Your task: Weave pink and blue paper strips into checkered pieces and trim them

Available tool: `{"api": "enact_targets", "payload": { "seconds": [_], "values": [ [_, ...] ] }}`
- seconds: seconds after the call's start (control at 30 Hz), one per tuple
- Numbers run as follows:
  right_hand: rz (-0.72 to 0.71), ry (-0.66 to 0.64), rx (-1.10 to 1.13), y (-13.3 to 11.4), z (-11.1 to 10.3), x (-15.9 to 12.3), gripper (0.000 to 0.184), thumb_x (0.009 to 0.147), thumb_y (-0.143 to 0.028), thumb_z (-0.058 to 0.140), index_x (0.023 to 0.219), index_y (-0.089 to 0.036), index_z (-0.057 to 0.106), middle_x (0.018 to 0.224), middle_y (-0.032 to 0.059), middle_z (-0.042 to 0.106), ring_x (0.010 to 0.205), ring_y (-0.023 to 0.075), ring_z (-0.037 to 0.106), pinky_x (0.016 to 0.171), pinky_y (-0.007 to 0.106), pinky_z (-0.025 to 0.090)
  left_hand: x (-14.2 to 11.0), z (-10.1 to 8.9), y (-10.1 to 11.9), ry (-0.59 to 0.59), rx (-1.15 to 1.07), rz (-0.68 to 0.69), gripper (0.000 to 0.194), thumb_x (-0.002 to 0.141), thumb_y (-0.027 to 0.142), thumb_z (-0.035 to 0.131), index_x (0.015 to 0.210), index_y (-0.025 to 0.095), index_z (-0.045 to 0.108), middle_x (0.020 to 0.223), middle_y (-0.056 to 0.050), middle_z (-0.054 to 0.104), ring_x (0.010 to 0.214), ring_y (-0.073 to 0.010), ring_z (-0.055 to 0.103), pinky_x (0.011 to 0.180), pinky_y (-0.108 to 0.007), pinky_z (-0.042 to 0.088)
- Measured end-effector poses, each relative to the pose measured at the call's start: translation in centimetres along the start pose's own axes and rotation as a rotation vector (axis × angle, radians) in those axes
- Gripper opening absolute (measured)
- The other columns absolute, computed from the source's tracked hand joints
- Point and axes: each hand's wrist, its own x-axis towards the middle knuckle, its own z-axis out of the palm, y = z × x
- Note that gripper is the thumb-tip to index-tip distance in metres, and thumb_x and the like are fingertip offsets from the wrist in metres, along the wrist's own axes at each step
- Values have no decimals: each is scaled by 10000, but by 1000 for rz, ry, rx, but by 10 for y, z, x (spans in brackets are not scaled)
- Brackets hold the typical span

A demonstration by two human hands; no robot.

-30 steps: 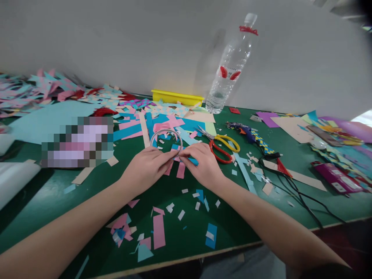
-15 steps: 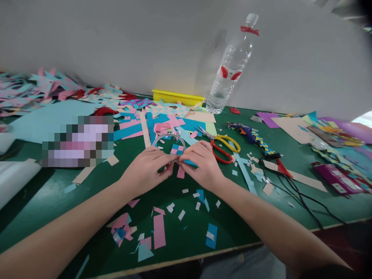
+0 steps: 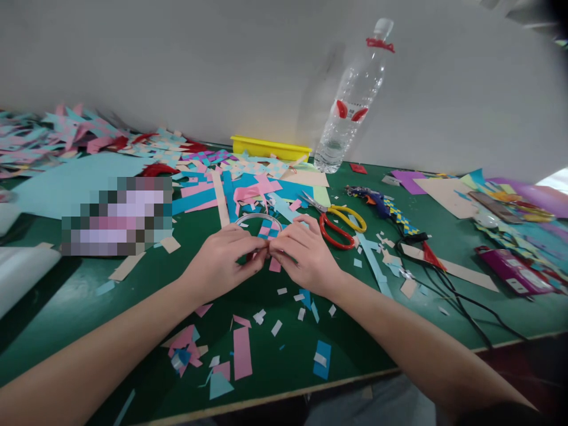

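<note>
Clock directions are taken from the point where the fingertips meet, with 12 o'clock toward the grey wall (image 3: 199, 71). The left hand (image 3: 226, 258) is closed in a pinch, fingers curled, gripping a thin, round, silver-coloured ring (image 3: 260, 215). The right hand (image 3: 306, 254) is likewise closed on the ring, its bent fingertips touching those of the left hand. The ring lies at the fingertips; its far arc is exposed from 11 to 1 o'clock, and its near portion is concealed by the fingers. Any small piece between the fingertips cannot be identified. A blue-and-pink checked paper piece (image 3: 268, 228) is visible through the ring at 12 o'clock. Scissors with one red and one yellow handle (image 3: 339, 225) lie between 2 and 3 o'clock, near the right hand, blades parted. A clear plastic bottle with a red band at its neck (image 3: 348, 112) is located at 1 o'clock, and a long yellow plastic tray (image 3: 270, 149) at 12 o'clock, by the wall. A purple packet (image 3: 515, 271) is at 3 o'clock. On the green table (image 3: 284, 331), a pink paper strip (image 3: 242, 353) lies between 6 and 7 o'clock; a blue paper rectangle (image 3: 322, 355) lies at 5 o'clock, bearing a white scrap (image 3: 320, 359).
</note>
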Motion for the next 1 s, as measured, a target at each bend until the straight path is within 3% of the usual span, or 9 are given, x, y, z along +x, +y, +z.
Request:
{"api": "enact_targets", "payload": {
  "seconds": [0.2, 0.33, 0.47, 0.6, 0.73, 0.83, 1.0],
  "values": [
    [-161, 3, -157, 2, -5, -3, 185, 921, -138, 425, 922, -239, 580, 840, 4, 600, 860, 140, 543, 1008, 379, 300, 2, -2, 5, -17, -121, -102, 194, 850, 221, 497, 744, 195, 657, 633, 17, 670, 602, -118, 588, 586, -230, 471],
    [-261, 75, -174, 4, -9, -7, 168, 925, -154, 453, 928, -264, 581, 819, -10, 604, 829, 133, 547, 948, 367, 343, 0, -7, -9, 5, -104, -150, 176, 861, 261, 519, 880, 200, 683, 691, 8, 699, 645, -137, 622, 592, -237, 498],
    [-101, 154, -113, 7, -7, -7, 119, 920, -200, 487, 920, -276, 579, 827, -4, 617, 805, 144, 558, 885, 370, 376, -6, -19, -36, 140, 160, -295, 226, 923, 307, 461, 957, 215, 664, 794, 1, 721, 768, -180, 658, 689, -302, 516],
    [95, 58, -57, 11, -3, -2, 144, 933, -254, 461, 1057, -251, 535, 898, 18, 658, 872, 166, 587, 991, 405, 343, -13, -20, -60, 159, 441, -218, 277, 943, 342, 432, 1069, 191, 627, 910, -38, 717, 885, -240, 651, 790, -388, 502],
    [252, -113, -17, 13, 0, 0, 372, 918, -309, 471, 1264, -192, 399, 936, 44, 689, 995, 210, 598, 1088, 475, 256, -19, -9, -75, -12, 525, -96, 283, 947, 274, 389, 1085, 187, 620, 989, -78, 702, 989, -279, 627, 884, -462, 463],
    [304, -206, -38, 14, 2, -1, 476, 893, -310, 507, 1322, -175, 349, 1042, 75, 685, 1124, 236, 555, 1113, 502, 218, -20, -4, -76, -58, 485, -80, 273, 918, 247, 427, 1117, 185, 603, 1084, -118, 673, 1134, -308, 554, 932, -488, 436],
    [339, -266, -32, 15, 5, -4, 544, 881, -322, 519, 1364, -194, 305, 1118, 87, 667, 1195, 251, 516, 1116, 540, 209, -13, -3, -59, -2, 410, -85, 331, 898, 236, 454, 1211, 192, 554, 1225, -130, 602, 1191, -310, 504, 951, -495, 413]
  ]
}}
